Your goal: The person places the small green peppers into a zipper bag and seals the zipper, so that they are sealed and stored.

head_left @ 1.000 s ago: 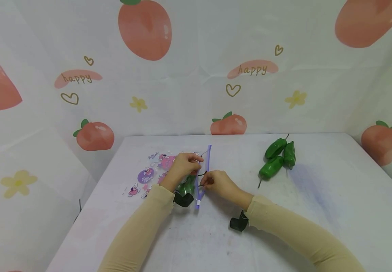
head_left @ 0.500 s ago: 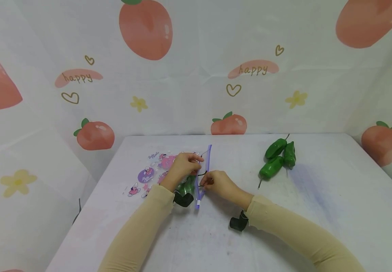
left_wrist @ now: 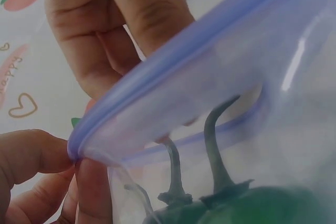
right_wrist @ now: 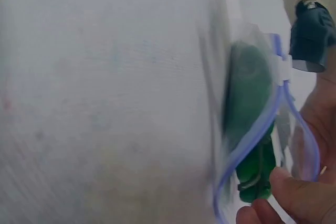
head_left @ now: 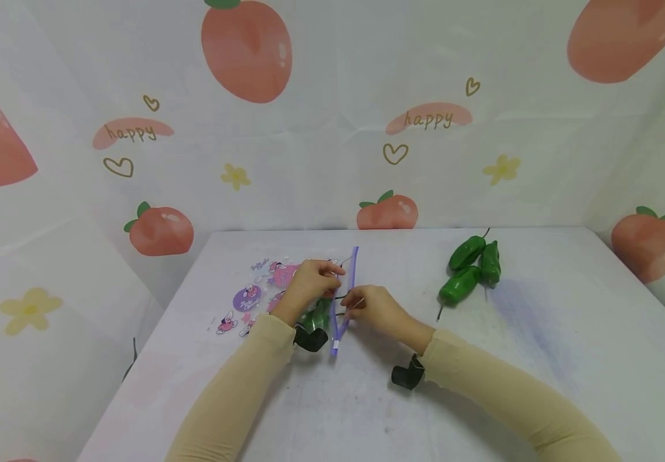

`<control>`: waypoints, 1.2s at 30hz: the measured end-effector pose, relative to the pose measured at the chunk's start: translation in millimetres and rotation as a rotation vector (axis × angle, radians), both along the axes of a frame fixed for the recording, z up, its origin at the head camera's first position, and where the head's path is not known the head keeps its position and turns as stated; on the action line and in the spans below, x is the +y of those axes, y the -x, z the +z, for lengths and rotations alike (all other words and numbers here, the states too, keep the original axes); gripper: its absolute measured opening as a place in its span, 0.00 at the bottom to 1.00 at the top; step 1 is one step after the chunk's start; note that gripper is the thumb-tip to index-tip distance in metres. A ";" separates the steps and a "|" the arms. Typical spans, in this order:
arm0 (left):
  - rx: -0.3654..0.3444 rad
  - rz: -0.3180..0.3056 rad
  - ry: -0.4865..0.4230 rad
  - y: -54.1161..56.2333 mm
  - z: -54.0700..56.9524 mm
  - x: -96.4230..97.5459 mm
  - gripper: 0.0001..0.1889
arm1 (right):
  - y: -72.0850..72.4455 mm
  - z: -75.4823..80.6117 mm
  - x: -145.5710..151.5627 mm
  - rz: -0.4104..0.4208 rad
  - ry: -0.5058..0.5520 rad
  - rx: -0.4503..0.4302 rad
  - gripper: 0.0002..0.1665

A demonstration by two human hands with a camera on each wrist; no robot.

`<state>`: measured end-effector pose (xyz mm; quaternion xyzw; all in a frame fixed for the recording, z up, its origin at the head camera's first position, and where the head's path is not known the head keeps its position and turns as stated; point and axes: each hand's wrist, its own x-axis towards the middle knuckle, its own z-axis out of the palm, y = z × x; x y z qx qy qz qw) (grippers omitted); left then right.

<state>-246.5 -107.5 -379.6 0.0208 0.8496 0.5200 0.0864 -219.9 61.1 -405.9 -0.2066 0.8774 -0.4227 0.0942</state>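
A clear zip bag (head_left: 247, 299) with pink and purple prints and a purple zip edge lies on the left part of the table, its mouth facing right. Green peppers (head_left: 317, 314) lie inside, stems toward the mouth. My left hand (head_left: 308, 282) pinches the far part of the zip edge; the left wrist view shows thumb and fingers on that purple strip (left_wrist: 157, 64). At the parted mouth is my right hand (head_left: 381, 312), fingers bent, tips close to the stems (left_wrist: 212, 142). In the right wrist view, its thumb (right_wrist: 294, 190) stands apart from the fingers beside a bagged pepper (right_wrist: 251, 90).
Three more green peppers (head_left: 461, 285) lie together at the back right of the white table (head_left: 569, 359). A white slider (head_left: 335, 345) sits at the near end of the zip edge. A fruit-printed cloth (head_left: 320, 154) hangs behind.
My right hand has drawn slightly up and back from the stems, its fingers a little looser. The left hand and the peppers at the back right have stayed in place.
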 end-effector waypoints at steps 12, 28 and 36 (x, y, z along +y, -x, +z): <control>-0.007 0.009 -0.018 -1.3 -1.2 1.2 0.13 | 0.5 18.5 16.3 -0.020 0.025 0.004 0.12; -0.003 0.014 -0.012 0.2 -2.7 1.0 0.13 | 1.2 44.0 46.9 -0.088 0.034 0.069 0.14; -0.016 0.019 -0.022 1.5 -3.6 0.5 0.12 | 2.4 53.1 68.2 -0.093 0.059 0.080 0.17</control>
